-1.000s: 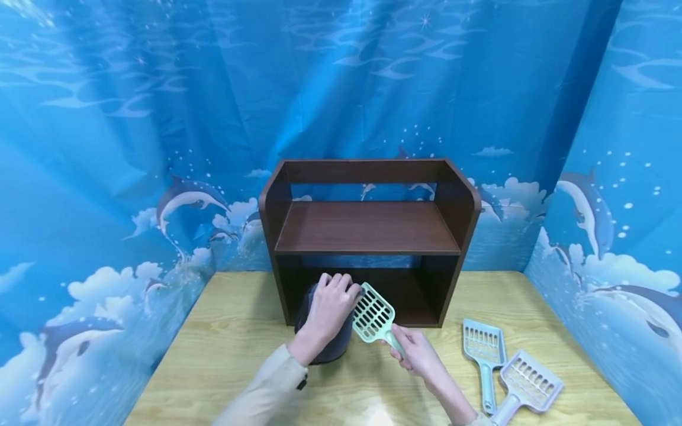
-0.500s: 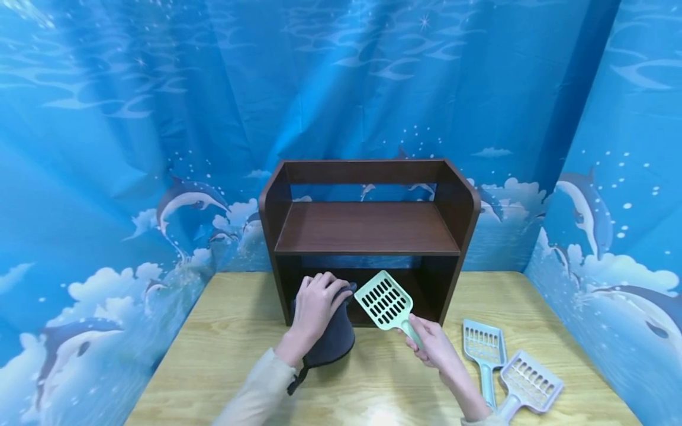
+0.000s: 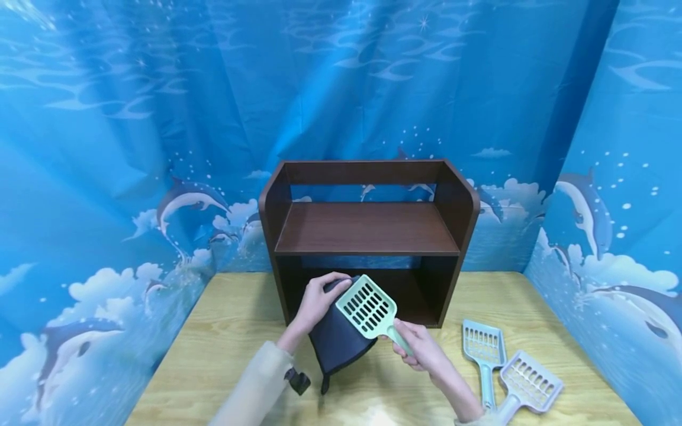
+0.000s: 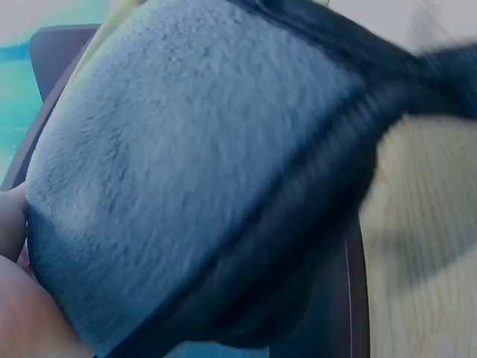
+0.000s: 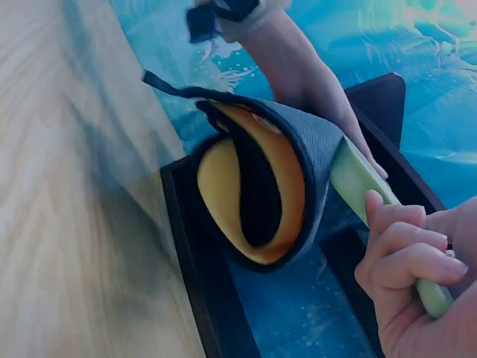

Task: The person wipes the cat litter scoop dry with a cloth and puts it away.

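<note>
My left hand (image 3: 315,303) grips the upper end of a dark blue, mitt-like cloth piece (image 3: 340,340). Its cuff edge faces down, with a short dark loop hanging from the corner. In the left wrist view a fuzzy grey-blue face of the mitt (image 4: 186,164) fills the frame. The right wrist view looks into its open end, where the lining is yellow-orange. My right hand (image 3: 423,352) holds a pale green slotted litter scoop (image 3: 367,307) by the handle. The scoop's blade lies against the mitt's outside, close to my left fingertips.
A dark brown two-tier shelf (image 3: 367,228) stands on the wooden table (image 3: 213,355) just behind my hands. On the right, a light blue litter scoop (image 3: 483,343) and a lilac one (image 3: 530,381) lie side by side. Blue dolphin-print curtains (image 3: 341,77) hang behind and alongside.
The mitt has tilted, its cuff end swinging right and towards me. The green scoop moved away to the right, then came back left over the mitt.
</note>
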Available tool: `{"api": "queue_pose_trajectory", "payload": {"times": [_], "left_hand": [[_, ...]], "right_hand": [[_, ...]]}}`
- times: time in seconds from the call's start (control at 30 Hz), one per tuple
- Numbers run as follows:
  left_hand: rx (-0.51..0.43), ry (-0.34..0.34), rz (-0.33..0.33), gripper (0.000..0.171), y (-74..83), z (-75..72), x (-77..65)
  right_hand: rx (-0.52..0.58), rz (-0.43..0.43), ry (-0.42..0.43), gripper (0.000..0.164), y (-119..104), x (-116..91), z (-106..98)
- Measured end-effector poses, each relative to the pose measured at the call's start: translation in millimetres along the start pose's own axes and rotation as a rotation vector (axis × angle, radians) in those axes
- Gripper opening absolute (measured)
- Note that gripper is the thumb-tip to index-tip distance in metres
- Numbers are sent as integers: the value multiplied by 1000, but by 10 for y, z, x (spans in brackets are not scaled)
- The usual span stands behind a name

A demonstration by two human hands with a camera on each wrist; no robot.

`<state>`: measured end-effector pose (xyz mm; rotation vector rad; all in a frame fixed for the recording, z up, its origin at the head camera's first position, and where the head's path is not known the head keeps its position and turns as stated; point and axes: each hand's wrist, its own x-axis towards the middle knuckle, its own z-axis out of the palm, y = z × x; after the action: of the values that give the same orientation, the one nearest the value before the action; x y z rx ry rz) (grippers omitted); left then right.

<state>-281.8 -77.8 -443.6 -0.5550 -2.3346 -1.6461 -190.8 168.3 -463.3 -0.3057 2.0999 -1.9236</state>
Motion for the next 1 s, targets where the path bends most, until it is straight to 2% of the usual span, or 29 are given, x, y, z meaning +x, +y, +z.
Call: {"api": "queue_pose_trajectory", "payload": {"times": [0.2, 0.33, 0.47, 0.6, 0.8, 0.9, 1.0], "left_hand": [[-134, -44, -129, 24, -21, 39, 46], [-163, -48, -217, 27, -20, 41, -22], [-168, -53, -257, 30, -28, 28, -99], [-170, -41, -264, 30, -37, 25, -118], [-147, -54, -231, 31, -24, -4, -20], [-115, -115, -175, 27, -7, -49, 41], [-68, -224, -118, 22, -5, -85, 88]], "right_hand": [[-42, 27, -30, 56, 18, -14, 69], [-44, 22, 39, 53, -12, -17, 6], [-4, 29, 113, 51, -26, 2, -88], [-6, 26, 84, 50, 4, 28, -115], [-101, -12, -83, 52, 85, 64, -109], [-157, -47, -162, 49, 99, 93, -179], [-198, -72, -248, 45, 95, 126, -275]]}}
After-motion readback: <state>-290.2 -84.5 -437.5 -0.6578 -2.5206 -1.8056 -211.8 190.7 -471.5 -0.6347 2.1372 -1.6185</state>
